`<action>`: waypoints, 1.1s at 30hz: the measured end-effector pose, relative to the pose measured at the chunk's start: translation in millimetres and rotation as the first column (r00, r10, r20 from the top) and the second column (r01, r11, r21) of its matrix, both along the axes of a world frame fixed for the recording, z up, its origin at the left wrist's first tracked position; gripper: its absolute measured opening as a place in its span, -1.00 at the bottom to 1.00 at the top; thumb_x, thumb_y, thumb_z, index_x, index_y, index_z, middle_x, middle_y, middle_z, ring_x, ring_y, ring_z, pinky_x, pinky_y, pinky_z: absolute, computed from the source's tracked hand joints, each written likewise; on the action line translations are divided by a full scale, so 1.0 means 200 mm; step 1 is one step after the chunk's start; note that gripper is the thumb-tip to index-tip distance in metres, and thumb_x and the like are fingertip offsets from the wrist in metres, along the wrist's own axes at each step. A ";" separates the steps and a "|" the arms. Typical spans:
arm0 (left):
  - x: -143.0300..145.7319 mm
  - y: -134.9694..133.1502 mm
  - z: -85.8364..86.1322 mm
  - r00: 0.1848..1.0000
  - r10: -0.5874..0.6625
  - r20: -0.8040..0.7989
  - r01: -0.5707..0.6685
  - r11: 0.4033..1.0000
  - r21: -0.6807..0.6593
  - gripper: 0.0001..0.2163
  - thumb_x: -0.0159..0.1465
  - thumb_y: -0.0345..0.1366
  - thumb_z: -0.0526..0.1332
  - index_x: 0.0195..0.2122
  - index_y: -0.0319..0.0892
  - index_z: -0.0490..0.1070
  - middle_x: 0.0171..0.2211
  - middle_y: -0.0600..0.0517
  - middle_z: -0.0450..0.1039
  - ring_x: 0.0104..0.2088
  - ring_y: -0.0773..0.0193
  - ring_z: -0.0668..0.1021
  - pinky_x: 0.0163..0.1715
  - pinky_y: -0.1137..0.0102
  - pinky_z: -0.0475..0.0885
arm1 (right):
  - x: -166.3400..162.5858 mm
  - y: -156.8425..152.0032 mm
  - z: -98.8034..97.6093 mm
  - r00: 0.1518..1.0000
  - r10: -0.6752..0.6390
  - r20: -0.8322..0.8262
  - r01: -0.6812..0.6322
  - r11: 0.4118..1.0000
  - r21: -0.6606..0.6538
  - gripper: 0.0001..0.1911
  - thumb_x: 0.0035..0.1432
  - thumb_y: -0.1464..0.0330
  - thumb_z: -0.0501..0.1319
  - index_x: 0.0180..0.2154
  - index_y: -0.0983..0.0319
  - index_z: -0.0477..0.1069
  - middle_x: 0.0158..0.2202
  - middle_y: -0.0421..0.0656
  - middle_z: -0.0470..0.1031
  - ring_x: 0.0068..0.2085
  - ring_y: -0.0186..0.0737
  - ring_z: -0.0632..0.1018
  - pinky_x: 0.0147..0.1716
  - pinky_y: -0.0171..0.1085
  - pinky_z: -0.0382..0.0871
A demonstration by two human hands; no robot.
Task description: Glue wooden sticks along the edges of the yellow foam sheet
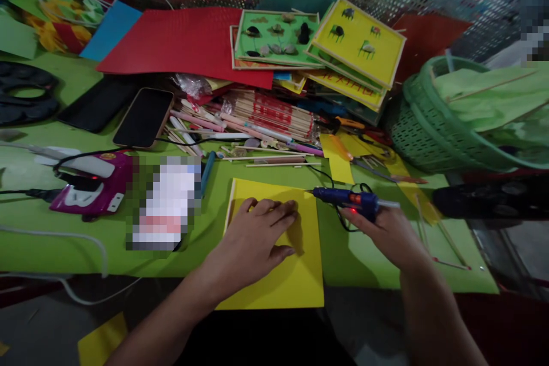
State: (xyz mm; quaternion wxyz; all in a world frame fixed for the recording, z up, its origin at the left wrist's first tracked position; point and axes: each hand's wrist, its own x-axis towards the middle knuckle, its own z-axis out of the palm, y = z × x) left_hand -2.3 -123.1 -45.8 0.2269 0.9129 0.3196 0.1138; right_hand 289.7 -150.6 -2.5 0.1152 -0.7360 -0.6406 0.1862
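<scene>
A yellow sheet of card [274,286] lies at the table's near edge and juts slightly over it. Along its left side runs a thin wooden stick [230,206]. My left hand [261,234] rests on the card with its fingers stretched out, pressing it flat. In my right hand [394,234] is a blue hot glue gun [347,197], its red light lit. The gun's nozzle points left and sits at the card's upper right corner; whether it touches the card I cannot tell. A glue stick [389,204] sticks out of the gun's back end.
Phones [144,117] and a purple power strip [96,189] with cables lie left. Behind the card are wooden sticks, pens and packed chopsticks [278,111]. Framed pebble pictures [360,40] are stacked at the back. A green basket [422,114] stands right; loose sticks [450,263] lie nearer.
</scene>
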 end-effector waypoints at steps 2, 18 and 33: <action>0.00 0.00 0.00 1.000 0.000 -0.001 0.000 1.000 0.005 -0.53 0.40 -0.04 0.21 0.29 -0.04 0.32 0.41 0.10 0.25 0.24 0.04 0.39 0.12 0.05 0.23 | 0.02 -0.01 0.00 1.000 -0.002 0.018 0.003 1.000 -0.004 -0.60 0.16 -0.04 0.20 -0.40 0.16 0.44 -0.58 -0.20 0.44 -0.52 -0.14 0.48 -0.52 -0.24 0.27; 0.00 0.00 0.00 1.000 0.001 0.019 -0.001 1.000 0.009 -0.52 0.39 -0.05 0.24 0.28 -0.05 0.33 0.36 0.05 0.32 0.21 0.03 0.41 0.10 0.05 0.26 | -0.07 0.03 -0.02 0.998 0.054 -0.023 -0.053 0.999 0.007 -0.61 0.21 -0.01 0.18 -0.34 0.18 0.49 -0.48 -0.14 0.52 -0.43 -0.10 0.51 -0.40 -0.20 0.37; 0.00 0.00 0.01 1.000 -0.011 -0.017 0.011 1.000 0.009 -0.54 0.42 -0.07 0.19 0.30 -0.06 0.32 0.39 0.05 0.28 0.26 0.02 0.39 0.14 0.05 0.25 | 0.05 -0.05 0.01 0.997 -0.054 0.055 0.055 0.998 -0.006 -0.58 0.16 -0.06 0.20 -0.37 0.15 0.49 -0.65 -0.23 0.37 -0.57 -0.13 0.45 -0.57 -0.23 0.22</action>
